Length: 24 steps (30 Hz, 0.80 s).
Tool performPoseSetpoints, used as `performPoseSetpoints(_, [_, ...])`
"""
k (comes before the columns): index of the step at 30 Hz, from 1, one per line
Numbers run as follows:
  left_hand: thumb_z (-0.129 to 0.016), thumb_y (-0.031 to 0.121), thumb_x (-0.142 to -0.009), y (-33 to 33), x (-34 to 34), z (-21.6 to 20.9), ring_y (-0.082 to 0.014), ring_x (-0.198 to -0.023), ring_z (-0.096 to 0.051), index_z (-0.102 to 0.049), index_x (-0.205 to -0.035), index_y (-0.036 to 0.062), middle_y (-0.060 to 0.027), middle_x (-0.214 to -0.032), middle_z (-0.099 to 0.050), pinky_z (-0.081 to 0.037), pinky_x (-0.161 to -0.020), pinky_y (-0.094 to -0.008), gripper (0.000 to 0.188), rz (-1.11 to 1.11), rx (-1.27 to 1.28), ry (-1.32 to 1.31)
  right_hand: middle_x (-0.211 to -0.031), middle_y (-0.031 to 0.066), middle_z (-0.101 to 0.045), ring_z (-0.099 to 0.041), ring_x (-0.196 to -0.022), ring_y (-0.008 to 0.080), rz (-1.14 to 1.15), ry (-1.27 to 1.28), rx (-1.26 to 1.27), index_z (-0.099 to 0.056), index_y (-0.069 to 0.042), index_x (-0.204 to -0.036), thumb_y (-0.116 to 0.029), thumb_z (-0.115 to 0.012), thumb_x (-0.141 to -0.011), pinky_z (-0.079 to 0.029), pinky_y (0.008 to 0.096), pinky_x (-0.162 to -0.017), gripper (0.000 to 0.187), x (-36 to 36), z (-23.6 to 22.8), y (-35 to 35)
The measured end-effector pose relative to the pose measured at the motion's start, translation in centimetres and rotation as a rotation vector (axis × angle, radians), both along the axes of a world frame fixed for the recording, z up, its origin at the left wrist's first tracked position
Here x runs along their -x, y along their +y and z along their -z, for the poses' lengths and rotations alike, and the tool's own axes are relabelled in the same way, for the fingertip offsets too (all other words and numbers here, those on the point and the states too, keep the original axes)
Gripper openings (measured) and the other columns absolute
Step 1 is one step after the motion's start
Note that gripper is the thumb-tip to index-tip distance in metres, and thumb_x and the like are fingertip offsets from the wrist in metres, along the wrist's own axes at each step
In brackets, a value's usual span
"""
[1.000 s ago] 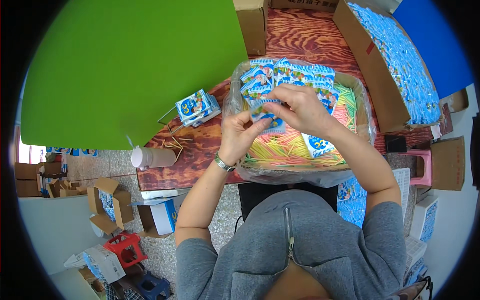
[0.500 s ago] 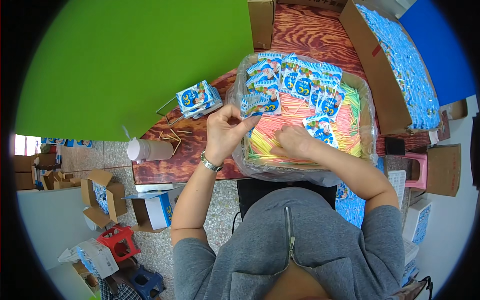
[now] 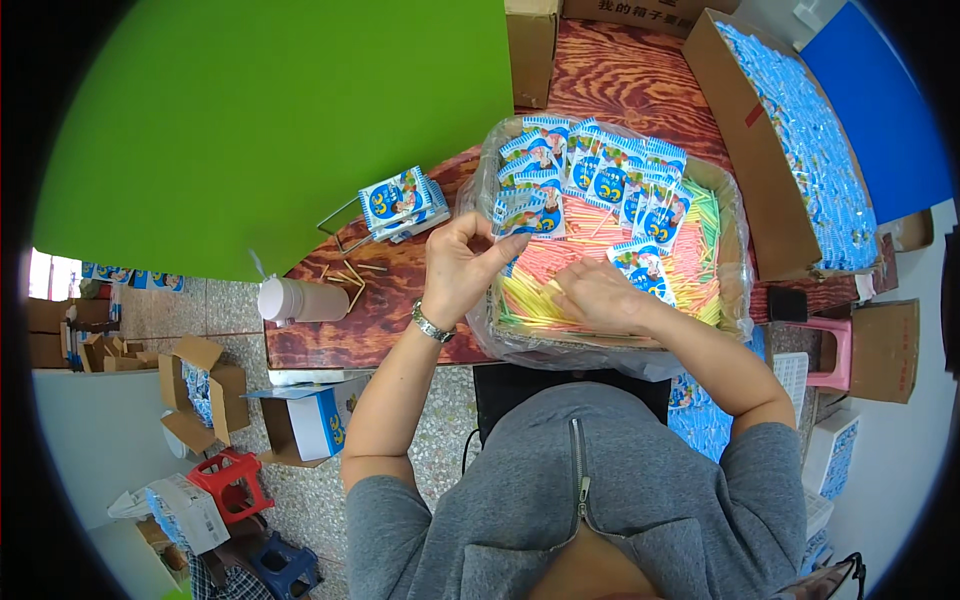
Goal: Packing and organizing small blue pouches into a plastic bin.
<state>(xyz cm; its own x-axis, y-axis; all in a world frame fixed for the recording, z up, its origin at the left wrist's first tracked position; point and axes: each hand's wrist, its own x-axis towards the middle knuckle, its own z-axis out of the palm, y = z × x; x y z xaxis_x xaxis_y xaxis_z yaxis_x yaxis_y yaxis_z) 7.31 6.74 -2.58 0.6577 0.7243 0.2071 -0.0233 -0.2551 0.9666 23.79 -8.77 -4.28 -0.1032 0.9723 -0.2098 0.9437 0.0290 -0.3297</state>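
Note:
My left hand (image 3: 463,265) pinches a small blue-and-white packet (image 3: 519,206) between thumb and fingers, over the left side of a plastic-lined box (image 3: 742,260). Thin candy-coloured sticks (image 3: 580,228) in pink, yellow and green fill this box. My right hand (image 3: 605,297) lies low on the sticks at the near side, its fingers stretched out and the tips among them. Several printed packets (image 3: 610,178) rest on the sticks along the far side. One more packet (image 3: 642,268) lies just beyond my right hand.
Left of the box, a stack of packets (image 3: 398,205) sits in a wire holder, near a pale bottle (image 3: 303,300) and a few loose sticks (image 3: 350,272). A large carton (image 3: 757,160) full of blue packets stands at the right. A green panel (image 3: 300,120) borders the table.
My right hand's fingers have straightened from a curled grip and lie flatter on the sticks. My left hand still holds the packet. The whole view has shifted slightly.

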Motion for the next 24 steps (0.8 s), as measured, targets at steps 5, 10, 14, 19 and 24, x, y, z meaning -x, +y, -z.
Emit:
performPoseSetpoints(5, [-0.083,0.026,-0.074,-0.3,-0.6,-0.1,-0.0092,-0.056,-0.055,-0.061,-0.071,0.0009,-0.0038,-0.063,-0.062,-0.044,-0.052,-0.0256,0.033,-0.041,-0.092,0.148,-0.085,0.0166,-0.064,-0.066,-0.081,0.0342,0.195,0.52,0.072,-0.051,0.0,-0.097,-0.031,-0.045,-0.101,-0.05,0.0437,-0.069,0.032,-2.4,-4.1,-0.2])
performPoseSetpoints(10, [-0.082,0.019,-0.074,-1.3,-0.7,-0.2,-0.0131,-0.054,-0.054,-0.062,-0.08,0.0002,-0.0076,-0.064,-0.057,-0.044,-0.051,-0.0279,0.028,-0.053,-0.458,0.219,-0.077,0.003,-0.062,-0.064,-0.076,0.0135,0.375,1.263,0.261,-0.054,-0.008,-0.088,-0.033,-0.045,-0.102,-0.05,0.0291,-0.064,0.031,-4.6,-5.5,-0.7])
performPoseSetpoints(14, [-0.081,0.019,-0.074,-1.6,-1.1,-0.3,-0.0225,-0.055,-0.058,-0.061,-0.079,0.0005,-0.0116,-0.066,-0.059,-0.045,-0.051,-0.0324,0.028,-0.072,-0.533,0.156,-0.079,0.0064,-0.063,-0.064,-0.072,0.0155,0.31,1.014,0.167,-0.052,-0.004,-0.095,-0.028,-0.047,-0.101,-0.053,0.0305,-0.066,0.025,-5.5,-9.8,0.0])
performPoseSetpoints(19, [-0.081,0.018,-0.073,-1.5,-1.0,0.0,-0.0232,-0.057,-0.06,-0.062,-0.081,0.0007,-0.0121,-0.066,-0.06,-0.046,-0.051,-0.0333,0.027,-0.072,-0.587,0.149,-0.081,0.0224,-0.066,-0.067,-0.083,0.037,0.099,0.062,0.043,-0.049,0.002,-0.104,-0.018,-0.049,-0.098,-0.051,0.0463,-0.072,0.021,-4.6,-14.2,2.1])
performPoseSetpoints(24, [-0.081,0.016,-0.073,-1.6,-1.2,-0.1,-0.0243,-0.058,-0.061,-0.062,-0.084,0.0006,-0.0127,-0.069,-0.061,-0.047,-0.052,-0.0341,0.026,-0.056,-0.611,0.146,-0.091,0.0242,-0.066,-0.066,-0.089,0.0398,-0.07,-0.21,0.199,-0.051,0.003,-0.106,-0.008,-0.05,-0.092,-0.05,0.0496,-0.076,0.018,-4.1,-15.4,4.0])
